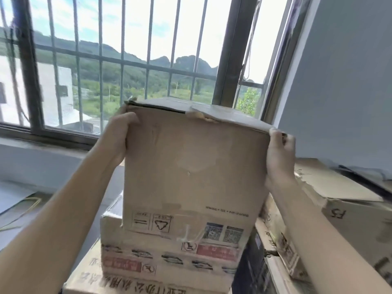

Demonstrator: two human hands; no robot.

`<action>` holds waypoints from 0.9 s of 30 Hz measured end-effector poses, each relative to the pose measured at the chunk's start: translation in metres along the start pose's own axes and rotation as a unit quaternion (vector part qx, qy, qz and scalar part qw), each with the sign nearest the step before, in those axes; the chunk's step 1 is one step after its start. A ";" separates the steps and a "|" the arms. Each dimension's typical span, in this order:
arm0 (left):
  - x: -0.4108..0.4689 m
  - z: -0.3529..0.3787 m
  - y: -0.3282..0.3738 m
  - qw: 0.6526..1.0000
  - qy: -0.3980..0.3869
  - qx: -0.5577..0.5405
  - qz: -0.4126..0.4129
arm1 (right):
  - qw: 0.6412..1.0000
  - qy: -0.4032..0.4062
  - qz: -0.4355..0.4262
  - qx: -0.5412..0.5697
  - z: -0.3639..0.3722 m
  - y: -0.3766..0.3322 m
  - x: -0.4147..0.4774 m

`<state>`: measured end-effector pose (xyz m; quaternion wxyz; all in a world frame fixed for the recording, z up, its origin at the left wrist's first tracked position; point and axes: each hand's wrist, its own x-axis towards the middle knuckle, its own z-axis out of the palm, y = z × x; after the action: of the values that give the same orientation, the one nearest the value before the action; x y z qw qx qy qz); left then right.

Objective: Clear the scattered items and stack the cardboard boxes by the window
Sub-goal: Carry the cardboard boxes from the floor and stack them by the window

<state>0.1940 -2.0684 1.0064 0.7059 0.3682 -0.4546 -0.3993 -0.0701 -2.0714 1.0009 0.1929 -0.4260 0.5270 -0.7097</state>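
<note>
A tall brown cardboard box (pixel 193 166) stands upside down, its print inverted, on top of a flatter printed box (pixel 165 257) in front of the barred window (pixel 118 60). My left hand (pixel 118 136) grips its upper left edge, thumb on the front face and fingers behind. My right hand (pixel 280 151) grips the upper right corner, fingers curled over the top edge. A third box (pixel 118 281) with large printed characters lies under the stack. The tall box's top flaps are torn at the middle.
More cardboard boxes (pixel 339 200) are piled at the right against the grey wall (pixel 343 81). A white sheet and a yellow cord (pixel 27 204) lie on the floor at the left, below the window sill (pixel 42 143).
</note>
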 end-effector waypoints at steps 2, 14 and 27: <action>0.009 0.000 -0.007 1.000 0.007 0.003 0.011 | 1.000 0.000 -0.005 0.000 0.009 0.008 0.007; -0.004 -0.003 -0.046 0.997 0.031 0.061 0.033 | 0.999 -0.033 -0.018 0.018 0.002 0.017 0.011; -0.179 -0.018 -0.172 0.942 0.028 0.264 -0.208 | 0.973 -0.173 0.123 -0.092 -0.096 0.164 -0.091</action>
<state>0.1239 -1.9755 0.7867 0.4972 0.6384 -0.4373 -0.3924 -0.1251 -2.0100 0.8073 0.3269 -0.4906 0.5967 -0.5444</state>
